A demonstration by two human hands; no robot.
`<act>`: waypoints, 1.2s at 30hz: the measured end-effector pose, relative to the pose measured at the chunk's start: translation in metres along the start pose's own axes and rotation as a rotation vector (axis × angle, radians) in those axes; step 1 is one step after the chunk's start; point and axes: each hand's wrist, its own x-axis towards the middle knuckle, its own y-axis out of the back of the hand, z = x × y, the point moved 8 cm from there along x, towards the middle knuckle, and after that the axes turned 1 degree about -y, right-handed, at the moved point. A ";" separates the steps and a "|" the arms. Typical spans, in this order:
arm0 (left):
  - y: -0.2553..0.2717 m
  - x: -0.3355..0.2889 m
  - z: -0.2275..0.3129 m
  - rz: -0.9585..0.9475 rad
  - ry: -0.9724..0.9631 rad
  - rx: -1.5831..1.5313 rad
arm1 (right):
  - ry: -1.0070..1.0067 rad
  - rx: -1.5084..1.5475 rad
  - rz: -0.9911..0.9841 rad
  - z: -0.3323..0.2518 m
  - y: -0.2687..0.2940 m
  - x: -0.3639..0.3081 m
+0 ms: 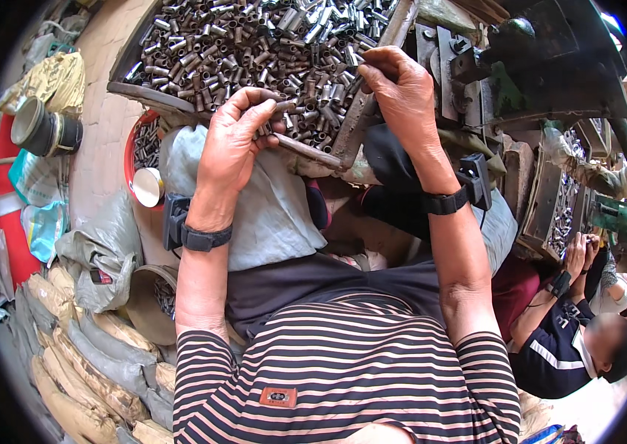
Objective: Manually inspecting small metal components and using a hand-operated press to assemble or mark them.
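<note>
A pile of short metal tubes (243, 55), some dark and some shiny, fills a shallow tray (350, 132) in front of me. My left hand (232, 140) is above the tray's near edge, its thumb and forefinger closed on a small metal tube (284, 106). Its other fingers curl inward, and more tubes seem to lie among them. Over the tray's right rim, my right hand (407, 92) has thumb and forefinger pinched together. Whatever sits between those fingertips is too small to make out.
Dark machinery (528, 66) stands close on the right. Left of my knees are a red basin (136, 140) of tubes with a white cup (148, 186), and a bucket (152, 296). Filled sacks (91, 362) lie lower left. A co-worker (565, 340) works at the right.
</note>
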 end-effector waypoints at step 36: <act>-0.089 -0.029 -0.024 -0.166 0.072 -0.042 | -0.391 0.921 -0.161 0.006 0.005 -0.100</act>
